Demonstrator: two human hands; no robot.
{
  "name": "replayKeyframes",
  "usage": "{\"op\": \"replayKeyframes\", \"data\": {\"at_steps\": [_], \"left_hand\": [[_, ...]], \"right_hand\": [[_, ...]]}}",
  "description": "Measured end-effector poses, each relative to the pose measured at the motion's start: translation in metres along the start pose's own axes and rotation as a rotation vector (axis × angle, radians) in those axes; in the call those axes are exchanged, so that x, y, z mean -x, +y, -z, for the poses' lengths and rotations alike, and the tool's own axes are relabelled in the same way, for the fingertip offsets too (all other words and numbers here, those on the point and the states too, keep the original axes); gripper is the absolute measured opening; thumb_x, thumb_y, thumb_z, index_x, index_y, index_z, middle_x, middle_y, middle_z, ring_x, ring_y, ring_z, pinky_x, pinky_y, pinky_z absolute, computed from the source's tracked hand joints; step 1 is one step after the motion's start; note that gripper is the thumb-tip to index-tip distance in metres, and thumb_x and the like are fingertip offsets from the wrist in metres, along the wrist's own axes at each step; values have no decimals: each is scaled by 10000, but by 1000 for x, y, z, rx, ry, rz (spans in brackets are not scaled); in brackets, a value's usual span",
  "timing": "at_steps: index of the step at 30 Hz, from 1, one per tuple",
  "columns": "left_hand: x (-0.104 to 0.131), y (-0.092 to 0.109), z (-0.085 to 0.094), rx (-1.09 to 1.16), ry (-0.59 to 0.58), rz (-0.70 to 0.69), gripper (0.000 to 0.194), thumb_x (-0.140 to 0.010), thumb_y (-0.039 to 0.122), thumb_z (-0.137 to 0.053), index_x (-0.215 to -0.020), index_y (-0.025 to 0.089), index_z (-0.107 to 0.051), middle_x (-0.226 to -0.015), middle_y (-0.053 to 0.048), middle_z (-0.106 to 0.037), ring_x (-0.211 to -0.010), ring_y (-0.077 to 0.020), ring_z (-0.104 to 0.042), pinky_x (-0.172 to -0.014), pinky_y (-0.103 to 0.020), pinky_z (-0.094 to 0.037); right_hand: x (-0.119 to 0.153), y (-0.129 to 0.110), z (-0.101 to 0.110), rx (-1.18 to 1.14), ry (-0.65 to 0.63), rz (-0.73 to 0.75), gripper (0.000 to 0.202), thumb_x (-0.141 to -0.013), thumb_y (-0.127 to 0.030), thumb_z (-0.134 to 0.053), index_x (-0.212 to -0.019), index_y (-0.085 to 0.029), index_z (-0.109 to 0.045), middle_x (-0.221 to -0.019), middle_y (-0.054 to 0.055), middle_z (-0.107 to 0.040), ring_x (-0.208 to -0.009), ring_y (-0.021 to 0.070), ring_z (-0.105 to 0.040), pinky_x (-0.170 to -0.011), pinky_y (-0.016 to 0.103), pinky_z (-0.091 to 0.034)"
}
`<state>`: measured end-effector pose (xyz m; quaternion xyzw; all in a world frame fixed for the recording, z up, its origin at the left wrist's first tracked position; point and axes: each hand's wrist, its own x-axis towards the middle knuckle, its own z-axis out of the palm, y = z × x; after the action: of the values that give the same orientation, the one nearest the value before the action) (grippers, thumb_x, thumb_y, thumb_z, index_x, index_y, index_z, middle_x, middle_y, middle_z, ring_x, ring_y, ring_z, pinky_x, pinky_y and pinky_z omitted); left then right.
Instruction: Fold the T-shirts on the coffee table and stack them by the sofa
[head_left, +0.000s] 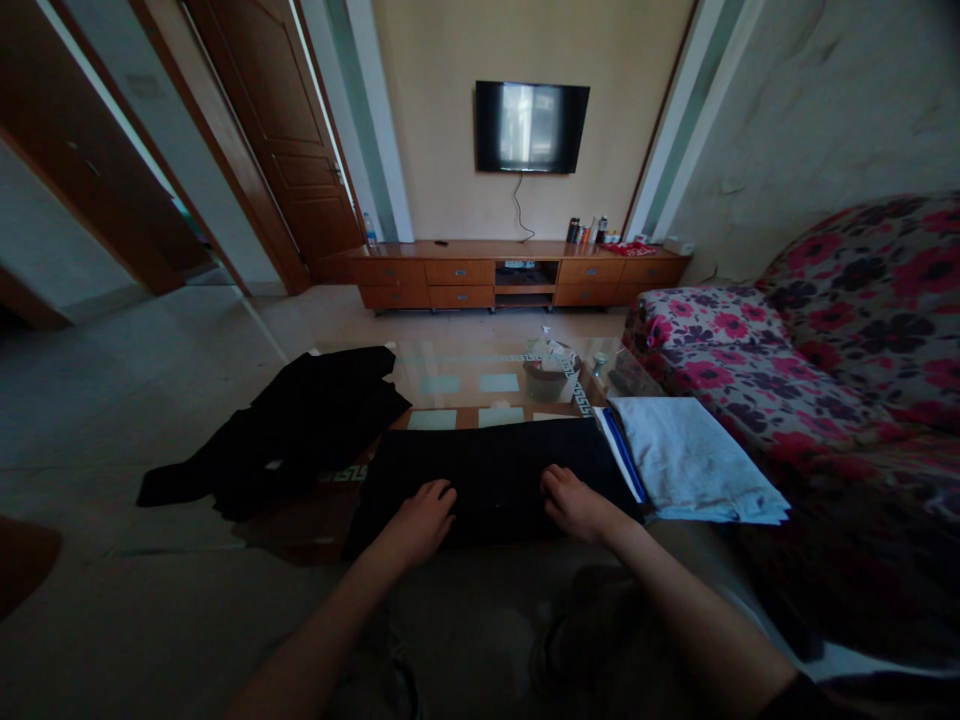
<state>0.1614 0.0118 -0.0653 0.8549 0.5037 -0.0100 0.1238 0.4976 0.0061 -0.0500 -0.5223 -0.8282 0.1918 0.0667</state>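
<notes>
A dark folded piece of clothing [499, 460] lies as a wide flat band across the near side of a glass coffee table. On its left part rests my left hand [426, 518], fingers curled and closed on the fabric. Towards its right part, my right hand [576, 503] also has bent fingers closed on the dark cloth. The fingertips are partly hidden, and the dim light hides the folds. Beyond my left hand, a second black garment [300, 425] lies loosely crumpled, a sleeve-like end hanging left. Right of my right hand sits a folded light blue-grey cloth [690, 455].
Blue and white folded items [621, 450] lie beside the pale cloth. The glass table [450, 350] has a patterned border, with a waste bin [546, 380] visible near its far right. A flower-patterned sofa [825, 340] stands to the right. A low wooden cabinet [461, 270] stands under the television [531, 127].
</notes>
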Motion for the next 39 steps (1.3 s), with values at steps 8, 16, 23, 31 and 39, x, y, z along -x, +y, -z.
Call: {"op": "replayKeyframes", "data": {"at_steps": [8,16,23,31,39], "left_hand": [[-3,3,7,-62,69,-3,268,-981,304,-436,-1192,196,-564,-1319,-144,-594,-1242,-277,-557,-1019,-432,-477],[4,-4,5,-47,-9,-28,297,-765,218,-620,-1062,226,-621,-1535,-129,-459,-1396,-311,-455,-1052,-452,-456],[-33,-8,20,-77,169,32,211,-973,276,-424,-1016,243,-628,-1149,-94,-658,-1062,-249,-629,-903,-400,-506],[-92,-31,-7,-86,333,145,619,-996,474,-446,-1561,223,-401,-1659,-111,-347,-1532,-304,-284,-1246,-486,-207],[-95,-49,-24,-32,222,226,695,-981,640,-383,-1606,340,-331,-1704,-45,-256,-1571,-322,-187,-1244,-591,-132]], "right_hand": [[2,4,-4,119,-18,-120,354,-889,-247,-582,-1240,-204,-559,-1606,153,-362,-1479,349,-296,-1151,597,-294],[2,21,-4,127,-116,-199,268,-894,-242,-543,-1128,-215,-669,-1678,97,-290,-1510,384,-275,-1098,637,-346],[-31,18,14,251,85,-255,353,-1025,-409,-420,-1119,-206,-692,-1326,152,-636,-1207,313,-584,-1017,491,-447],[-90,34,-10,275,218,-273,694,-991,-591,-482,-1615,-343,-308,-1733,59,-112,-1576,347,-71,-1237,588,-84],[-100,45,-16,178,47,-423,886,-893,-844,-372,-1634,-375,-247,-1739,74,-8,-1554,473,30,-1113,804,26]]}}
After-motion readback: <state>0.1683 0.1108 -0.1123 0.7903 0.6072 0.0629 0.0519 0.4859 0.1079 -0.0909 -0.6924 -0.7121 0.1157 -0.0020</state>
